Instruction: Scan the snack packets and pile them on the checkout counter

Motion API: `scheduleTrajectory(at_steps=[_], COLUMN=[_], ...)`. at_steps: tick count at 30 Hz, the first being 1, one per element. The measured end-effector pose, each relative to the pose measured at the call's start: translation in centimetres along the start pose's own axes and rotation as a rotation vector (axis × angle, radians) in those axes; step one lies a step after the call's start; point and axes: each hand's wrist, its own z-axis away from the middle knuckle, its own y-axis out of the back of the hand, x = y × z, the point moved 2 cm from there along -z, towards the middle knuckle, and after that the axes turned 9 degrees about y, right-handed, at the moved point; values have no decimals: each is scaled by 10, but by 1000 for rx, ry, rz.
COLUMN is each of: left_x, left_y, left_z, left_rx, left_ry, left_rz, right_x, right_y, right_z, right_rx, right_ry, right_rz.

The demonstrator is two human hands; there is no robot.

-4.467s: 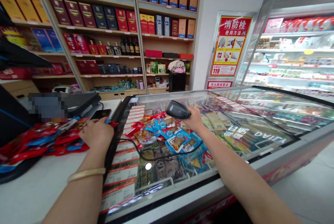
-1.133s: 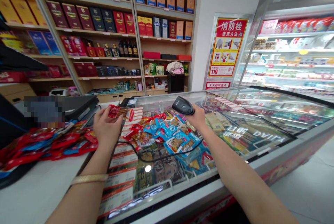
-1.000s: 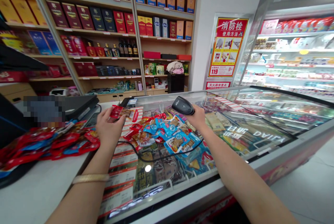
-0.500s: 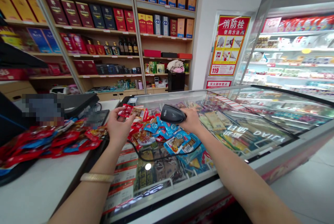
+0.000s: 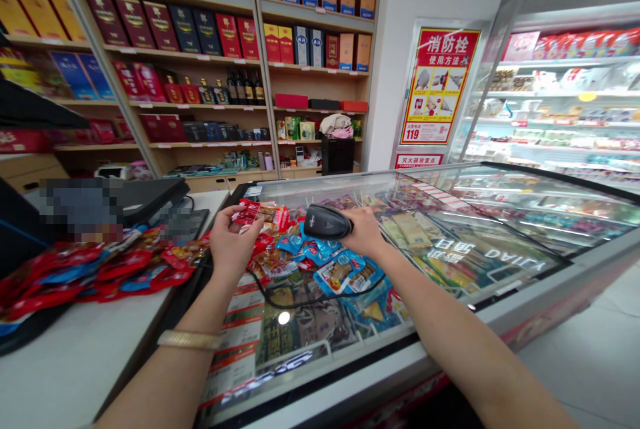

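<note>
Nudged closer together mid-frame, red packet (image 5: 269,214) is pinched by left grip (image 5: 230,242), scanner (image 5: 326,221) clutched by right grip (image 5: 365,230), and packet could be dropped if pinched loosely.

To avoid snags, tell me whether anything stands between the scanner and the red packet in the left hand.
Nothing visible does: the scanner, in the right hand, faces the red packet; blue packets lie lower, on the glass top.
</note>
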Motion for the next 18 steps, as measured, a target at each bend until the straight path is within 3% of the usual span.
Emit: scheduleTrajectory(at_steps=[6, 10, 14, 18], left_x=[-3, -6, -10, -18], left_y=[-1, -13, -35, -46], left_z=[2, 12, 31, 49], left_rx=[25, -25, -284, -573], left_ry=[48, 132, 116, -108], left_rz=[49, 162, 111, -238], right_x=[7, 25, 47, 58], right_y=[2, 10, 16, 16], right_z=[0, 1, 5, 8], right_rx=[61, 185, 304, 355], right_ry=[-44, -128, -273, -336], right_rz=[-9, 21, 64, 97])
